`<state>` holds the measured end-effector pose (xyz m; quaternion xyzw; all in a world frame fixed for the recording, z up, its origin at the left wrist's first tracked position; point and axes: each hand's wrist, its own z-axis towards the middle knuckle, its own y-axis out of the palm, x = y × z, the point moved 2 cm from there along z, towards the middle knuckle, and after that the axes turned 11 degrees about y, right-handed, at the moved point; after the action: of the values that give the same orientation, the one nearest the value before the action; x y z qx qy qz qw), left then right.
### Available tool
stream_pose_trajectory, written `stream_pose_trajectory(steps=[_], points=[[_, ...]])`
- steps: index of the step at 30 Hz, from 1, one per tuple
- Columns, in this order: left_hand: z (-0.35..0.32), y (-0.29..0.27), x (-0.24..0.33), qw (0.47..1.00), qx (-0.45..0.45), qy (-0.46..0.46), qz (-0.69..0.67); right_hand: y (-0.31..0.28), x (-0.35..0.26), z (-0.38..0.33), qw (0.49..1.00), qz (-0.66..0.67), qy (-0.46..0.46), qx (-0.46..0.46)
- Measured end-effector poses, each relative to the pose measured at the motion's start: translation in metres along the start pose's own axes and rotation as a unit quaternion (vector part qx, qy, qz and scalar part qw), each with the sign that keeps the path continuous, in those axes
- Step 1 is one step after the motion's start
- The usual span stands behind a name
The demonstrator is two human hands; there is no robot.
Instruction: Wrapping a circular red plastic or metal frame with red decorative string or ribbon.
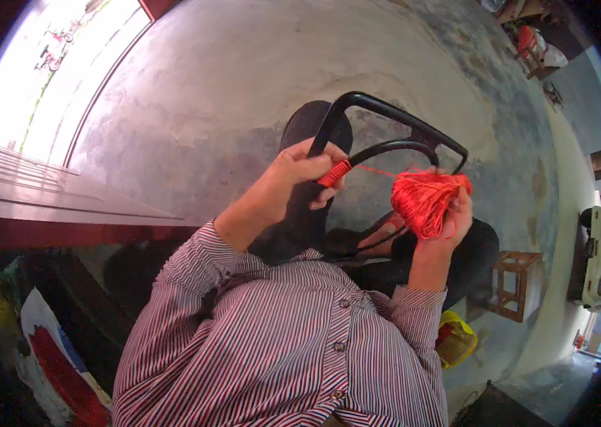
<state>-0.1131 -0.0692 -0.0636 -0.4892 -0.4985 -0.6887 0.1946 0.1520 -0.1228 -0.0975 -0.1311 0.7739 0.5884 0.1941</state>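
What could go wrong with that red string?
The coils on the black frame might loosen if the strand goes slack, since it runs from them straight to the bundle. The bundle could tangle, because it is made of many thin loops lying close together. It might also drop: only the right hand seems to hold it, while the left hand grips the frame.

Left fingers [326,195] curled, right fingers [465,204] cupped, both forearms [245,219] extended forward

Frame [396,114] looks glossy, smooth; twine [421,201] shiny; stool [530,285] wooden.
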Motion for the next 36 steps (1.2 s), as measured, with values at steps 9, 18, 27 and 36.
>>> stream_pose_trajectory(steps=[9, 18, 27, 36], points=[[-0.003, 0.022, 0.000, 0.987, -0.035, -0.071, -0.140, 0.099, 0.035, -0.044, 0.915, -0.373, 0.116, -0.101], [-0.012, 0.033, 0.001, 0.953, -0.055, -0.104, -0.278, 0.035, 0.050, -0.013, 0.951, -0.147, 0.107, -0.252], [-0.009, 0.037, 0.003, 0.992, -0.104, -0.070, -0.005, 0.068, 0.065, -0.002, 0.974, -0.068, 0.178, -0.120], [0.012, 0.009, -0.009, 0.984, -0.035, -0.152, -0.088, -0.010, 0.054, -0.003, 0.997, -0.005, 0.081, 0.010]])
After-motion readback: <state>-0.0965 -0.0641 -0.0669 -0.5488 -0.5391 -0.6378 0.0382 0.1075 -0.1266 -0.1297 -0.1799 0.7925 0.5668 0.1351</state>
